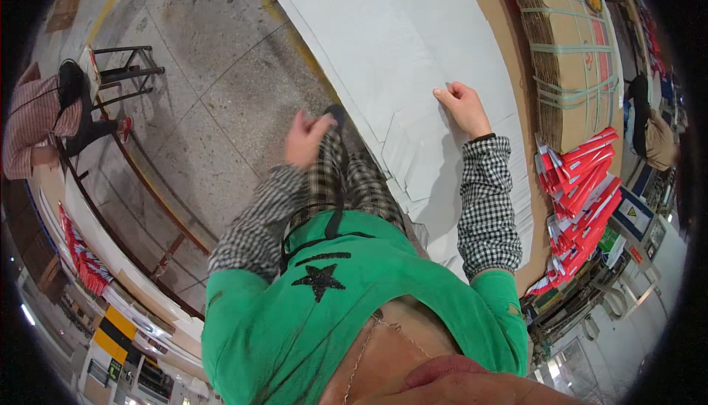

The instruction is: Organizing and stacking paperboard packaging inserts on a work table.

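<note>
Two hands – right hand (463,107) resting on white sheets (413,51) | left hand (304,138) – off them

Paper sheets (383,44) on table (490,0); right hand (463,106) on sheets; cardboard stack (568,51) right of sheets; folded cartons (582,198) nearer, right; left hand (306,138) off the table's left edge.

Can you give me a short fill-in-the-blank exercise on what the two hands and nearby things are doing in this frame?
1. The right hand rests on a stack of white ____.
2. The left hand hangs over the ____, off the table.
3. The folded cartons to the right of the sheets are red and ____.
4. The strapped bundle beyond them is brown ____.

Missing words: sheets; floor; white; cardboard
</note>
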Motion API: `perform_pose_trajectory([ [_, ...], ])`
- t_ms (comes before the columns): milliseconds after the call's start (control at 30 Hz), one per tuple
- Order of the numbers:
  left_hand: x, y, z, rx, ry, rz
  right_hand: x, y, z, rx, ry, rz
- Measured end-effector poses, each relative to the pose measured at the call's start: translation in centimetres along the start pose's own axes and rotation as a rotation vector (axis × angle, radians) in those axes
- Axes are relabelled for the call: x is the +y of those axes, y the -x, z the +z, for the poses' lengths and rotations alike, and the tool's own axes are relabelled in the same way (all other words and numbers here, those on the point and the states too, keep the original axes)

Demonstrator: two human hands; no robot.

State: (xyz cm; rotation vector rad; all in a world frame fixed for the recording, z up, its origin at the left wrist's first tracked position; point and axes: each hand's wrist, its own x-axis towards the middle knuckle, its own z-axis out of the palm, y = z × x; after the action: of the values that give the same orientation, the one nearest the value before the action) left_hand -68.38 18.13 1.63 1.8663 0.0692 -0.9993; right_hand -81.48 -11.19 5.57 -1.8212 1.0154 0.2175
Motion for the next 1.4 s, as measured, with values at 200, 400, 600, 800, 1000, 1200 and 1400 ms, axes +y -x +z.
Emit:
perform_pose_trajectory([
  [200,3.1,-3.2,8.4,0.100,0.213,0.157,0.0,0.0,0.2,0.061,-0.034,0.018],
  [400,2.0,-3.9,9.5,0.137,0.369,0.078,0.2,0.1,0.1,0.004,-0.165,-0.008],
  [600,2.7,-3.2,9.9,0.195,0.431,0.090,-0.2,0.2,0.2,-0.006,-0.202,0.025],
  [800,1.7,-3.8,9.5,0.201,0.374,0.156,-0.5,0.3,-0.1,-0.065,-0.234,0.051],
  [1000,3.3,-2.9,9.4,0.175,0.422,0.144,-0.6,0.4,-0.3,-0.050,-0.222,0.060],
  [1200,2.3,-3.7,9.9,0.192,0.409,0.180,-0.3,0.2,0.1,-0.029,-0.140,0.001],
  [1400,1.8,-4.3,9.8,0.259,0.338,0.185,-1.9,0.5,-0.3,-0.054,0.072,0.147],
])
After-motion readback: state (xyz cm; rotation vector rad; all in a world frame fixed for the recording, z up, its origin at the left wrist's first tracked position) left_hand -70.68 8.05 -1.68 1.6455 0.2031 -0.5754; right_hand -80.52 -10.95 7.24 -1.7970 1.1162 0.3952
